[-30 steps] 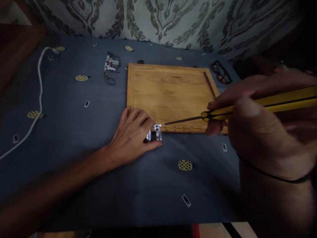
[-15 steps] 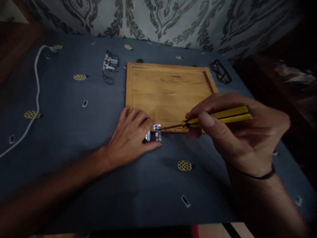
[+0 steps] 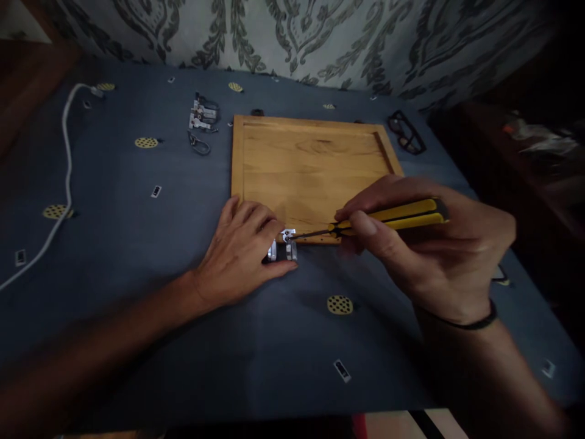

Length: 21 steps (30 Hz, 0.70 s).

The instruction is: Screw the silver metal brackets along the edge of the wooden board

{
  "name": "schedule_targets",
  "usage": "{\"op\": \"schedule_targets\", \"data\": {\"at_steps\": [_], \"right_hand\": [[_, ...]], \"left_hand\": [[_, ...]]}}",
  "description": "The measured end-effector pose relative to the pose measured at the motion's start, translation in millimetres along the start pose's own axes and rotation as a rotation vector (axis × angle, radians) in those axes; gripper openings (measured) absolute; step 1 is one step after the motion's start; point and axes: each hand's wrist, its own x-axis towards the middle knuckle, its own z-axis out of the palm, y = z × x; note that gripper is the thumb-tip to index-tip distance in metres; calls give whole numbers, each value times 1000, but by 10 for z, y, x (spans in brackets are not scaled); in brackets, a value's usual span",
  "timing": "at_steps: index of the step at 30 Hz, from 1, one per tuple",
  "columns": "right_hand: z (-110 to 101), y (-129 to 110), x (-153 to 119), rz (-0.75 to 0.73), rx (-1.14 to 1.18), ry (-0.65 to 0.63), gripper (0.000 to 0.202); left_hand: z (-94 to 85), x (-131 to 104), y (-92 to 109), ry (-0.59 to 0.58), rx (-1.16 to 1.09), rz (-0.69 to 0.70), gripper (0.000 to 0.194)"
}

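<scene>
A wooden panel (image 3: 315,164) with a raised rim lies flat on the blue patterned cloth. At its near edge, left of the middle, sits a small metal hinge (image 3: 289,245). My left hand (image 3: 244,253) is closed around the hinge and the panel's near left corner, thumb below and fingers above. In my right hand (image 3: 434,250) is a yellow and black screwdriver (image 3: 397,218), held almost level by its handle. Its thin shaft points left and the tip meets the hinge near its upper part. Small dark holes show along the panel edge.
More metal hinges (image 3: 202,116) lie beyond the panel's left side. Black-framed glasses (image 3: 406,132) rest at the back right. A white cable (image 3: 68,158) curves down the left side. Patterned fabric (image 3: 292,36) hangs behind the table.
My right hand and the screwdriver handle have shifted a little to the left. The left hand stays where it was, on the hinge.
</scene>
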Motion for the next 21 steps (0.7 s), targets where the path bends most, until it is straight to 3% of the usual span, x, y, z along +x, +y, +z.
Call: {"op": "schedule_targets", "data": {"at_steps": [12, 21], "right_hand": [[5, -10, -10, -54, -54, -25, 12], [4, -13, -16, -15, -44, 126, 9]], "left_hand": [[7, -6, 0, 1, -9, -4, 37], [-8, -14, -4, 0, -8, 10, 40]]}}
